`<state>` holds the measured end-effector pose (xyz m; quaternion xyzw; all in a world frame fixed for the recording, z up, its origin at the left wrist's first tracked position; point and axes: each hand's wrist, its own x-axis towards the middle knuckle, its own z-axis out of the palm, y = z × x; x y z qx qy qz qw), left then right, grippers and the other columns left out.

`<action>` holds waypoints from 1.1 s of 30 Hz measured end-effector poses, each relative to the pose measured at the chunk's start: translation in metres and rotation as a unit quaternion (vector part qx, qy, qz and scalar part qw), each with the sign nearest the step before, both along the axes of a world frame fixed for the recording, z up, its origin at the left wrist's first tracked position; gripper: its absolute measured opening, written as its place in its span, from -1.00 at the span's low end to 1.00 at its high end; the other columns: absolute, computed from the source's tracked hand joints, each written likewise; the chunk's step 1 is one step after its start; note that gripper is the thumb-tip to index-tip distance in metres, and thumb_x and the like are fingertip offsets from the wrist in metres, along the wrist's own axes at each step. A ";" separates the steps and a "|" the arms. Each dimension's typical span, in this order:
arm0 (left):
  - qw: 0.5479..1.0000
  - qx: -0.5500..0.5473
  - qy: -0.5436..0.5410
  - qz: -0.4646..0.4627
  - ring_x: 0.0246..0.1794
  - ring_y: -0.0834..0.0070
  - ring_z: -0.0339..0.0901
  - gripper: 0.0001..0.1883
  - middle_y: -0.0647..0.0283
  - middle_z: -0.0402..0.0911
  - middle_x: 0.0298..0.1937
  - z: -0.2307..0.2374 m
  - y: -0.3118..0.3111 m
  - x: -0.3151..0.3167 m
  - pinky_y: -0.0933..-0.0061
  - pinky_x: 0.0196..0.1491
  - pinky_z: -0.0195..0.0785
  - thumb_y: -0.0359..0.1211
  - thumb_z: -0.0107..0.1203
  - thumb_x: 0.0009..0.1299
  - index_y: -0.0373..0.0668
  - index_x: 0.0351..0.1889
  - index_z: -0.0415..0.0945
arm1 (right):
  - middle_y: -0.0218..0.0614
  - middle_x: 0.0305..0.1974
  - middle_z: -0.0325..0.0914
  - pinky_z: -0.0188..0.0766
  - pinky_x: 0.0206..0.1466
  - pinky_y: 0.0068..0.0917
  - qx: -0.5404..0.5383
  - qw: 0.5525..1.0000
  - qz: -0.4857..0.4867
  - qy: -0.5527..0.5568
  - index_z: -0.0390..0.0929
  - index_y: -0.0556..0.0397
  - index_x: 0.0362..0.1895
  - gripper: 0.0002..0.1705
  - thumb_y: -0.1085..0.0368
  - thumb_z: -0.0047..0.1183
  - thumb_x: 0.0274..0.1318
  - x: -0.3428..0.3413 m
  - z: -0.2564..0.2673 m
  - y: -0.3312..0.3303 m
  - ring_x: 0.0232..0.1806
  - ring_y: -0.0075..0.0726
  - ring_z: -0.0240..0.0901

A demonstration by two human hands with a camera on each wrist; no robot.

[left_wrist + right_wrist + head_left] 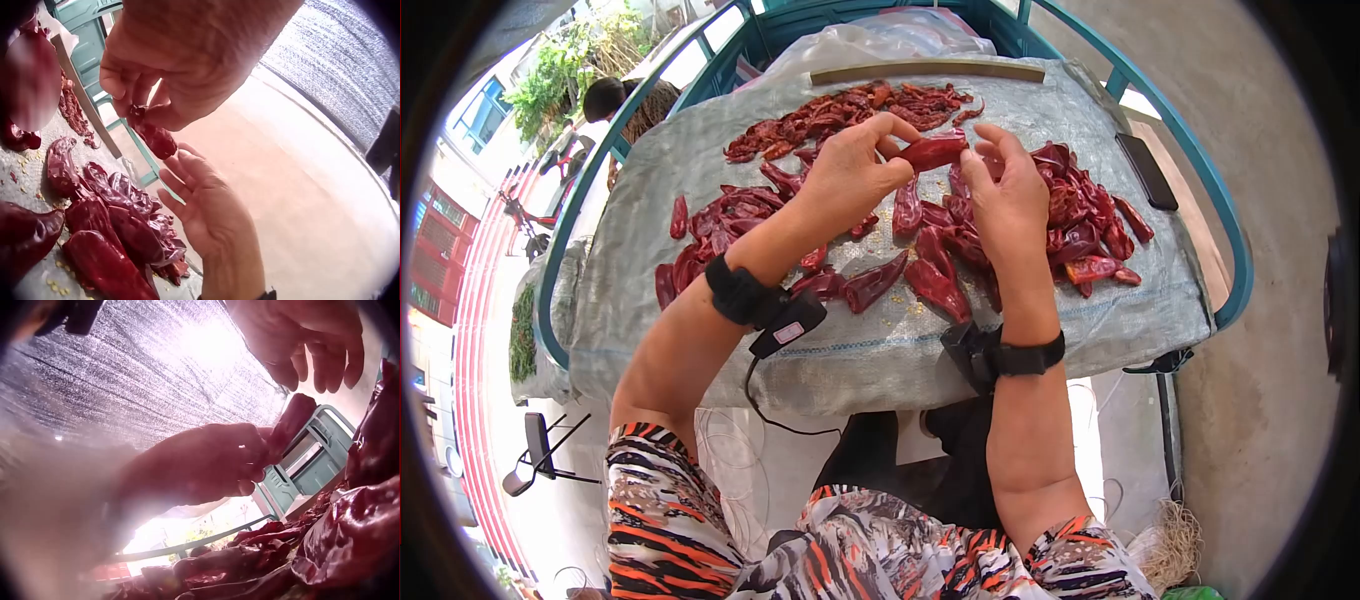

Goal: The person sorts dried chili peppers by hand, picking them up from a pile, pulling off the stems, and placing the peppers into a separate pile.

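A dark red dried chili pepper (935,150) is pinched at its stem end between the thumb and fingers of my left hand (850,172), above the heaps. Its far end points right, toward my right hand (1008,200). That hand is raised with loosely bent fingers, its thumb right by the pepper's end, and the left wrist view shows its palm (215,212) turned up below the pepper. Under both hands lie whole red peppers in a left heap (730,220) and a right heap (1080,205), with several loose ones (940,285) between them.
Behind the hands, shrivelled pepper pieces (850,115) are spread before a wooden strip (925,72). Pale seeds dot the grey woven sheet (800,375). A phone (1147,170) lies at the right edge, inside the teal cart rail (1238,230).
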<state>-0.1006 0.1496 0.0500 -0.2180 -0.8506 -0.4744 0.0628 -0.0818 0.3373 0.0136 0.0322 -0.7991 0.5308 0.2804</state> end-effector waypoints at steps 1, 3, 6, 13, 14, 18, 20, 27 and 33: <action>0.999 -0.032 -0.001 0.024 -0.40 0.56 0.59 -0.60 0.23 0.67 -0.32 0.004 -0.002 0.003 0.49 -0.31 0.46 -0.47 0.13 0.28 -0.24 0.12 0.60 | -0.12 0.01 0.68 0.56 0.04 -0.19 0.007 1.000 0.002 -0.007 0.60 0.03 0.18 -0.59 0.29 0.16 0.24 0.001 0.000 0.000 -0.12 -0.14 0.67; 0.993 -0.096 -0.004 0.072 -0.42 0.47 0.61 -0.59 0.20 0.67 -0.30 0.009 -0.010 0.007 0.39 -0.27 0.52 -0.48 0.15 0.27 -0.23 0.12 0.60 | -0.13 0.04 0.67 0.56 0.06 -0.18 0.022 1.000 0.005 -0.020 0.60 0.02 0.18 -0.58 0.27 0.17 0.23 0.003 -0.001 -0.001 -0.11 -0.13 0.67; 0.937 -0.315 0.082 0.123 -0.23 0.25 0.63 -0.57 0.15 0.69 -0.19 -0.001 -0.020 0.004 0.24 -0.06 0.55 -0.48 0.20 0.28 -0.19 0.15 0.59 | -0.15 0.02 0.67 0.55 0.06 -0.17 0.019 1.000 -0.023 0.011 0.61 0.00 0.17 -0.59 0.29 0.16 0.22 0.000 -0.002 0.000 -0.12 -0.13 0.66; 0.927 -0.313 0.165 -0.124 0.09 0.06 0.50 -0.56 0.10 0.68 -0.12 -0.039 0.006 -0.017 0.10 0.19 0.42 -0.45 0.23 0.31 -0.12 0.19 0.59 | -0.16 -0.02 0.66 0.55 0.04 -0.19 -0.014 0.999 -0.032 0.025 0.62 0.00 0.14 -0.62 0.33 0.14 0.23 0.000 0.003 0.000 -0.13 -0.19 0.65; 0.929 -0.336 0.123 -0.092 0.04 0.04 0.49 -0.56 0.10 0.67 -0.14 -0.048 0.014 -0.021 0.08 0.17 0.41 -0.43 0.26 0.29 -0.10 0.18 0.61 | -0.16 -0.02 0.66 0.55 0.04 -0.20 -0.015 0.999 -0.030 0.022 0.61 0.01 0.14 -0.62 0.34 0.13 0.23 0.000 0.004 0.000 -0.14 -0.19 0.65; 0.927 -0.328 0.121 -0.135 0.00 0.04 0.49 -0.58 0.09 0.67 -0.16 -0.052 0.017 -0.030 0.11 0.17 0.40 -0.41 0.28 0.27 -0.09 0.13 0.63 | -0.14 -0.03 0.66 0.56 0.03 -0.21 -0.009 0.999 -0.030 0.031 0.61 0.03 0.14 -0.62 0.34 0.12 0.23 0.001 0.006 0.000 -0.14 -0.19 0.67; 0.925 -0.326 0.135 -0.141 -0.02 0.05 0.50 -0.65 0.10 0.66 -0.17 -0.049 0.013 -0.028 0.13 0.15 0.40 -0.41 0.28 0.26 -0.11 0.05 0.65 | -0.14 -0.02 0.66 0.56 0.03 -0.20 -0.008 0.999 -0.030 0.030 0.62 0.03 0.13 -0.63 0.35 0.11 0.24 0.001 0.005 0.001 -0.14 -0.18 0.68; 0.957 -0.221 0.183 -0.044 -0.08 0.16 0.54 -0.87 0.20 0.68 -0.23 -0.023 -0.009 -0.015 0.17 0.08 0.39 -0.45 0.23 0.30 -0.15 -0.20 0.62 | -0.13 -0.16 0.71 0.57 -0.03 -0.24 0.015 0.999 0.049 0.007 0.66 0.06 0.05 -0.70 0.32 0.11 0.24 -0.002 -0.005 0.000 -0.18 -0.15 0.69; 0.957 -0.239 0.155 0.044 -0.09 0.14 0.57 -0.88 0.15 0.68 -0.25 -0.002 -0.012 0.005 0.13 0.00 0.44 -0.39 0.22 0.33 -0.17 -0.20 0.61 | -0.16 -0.18 0.76 0.57 -0.04 -0.25 0.001 0.990 0.122 -0.076 0.68 0.00 0.05 -0.70 0.28 0.11 0.27 0.005 -0.001 -0.006 -0.18 -0.11 0.72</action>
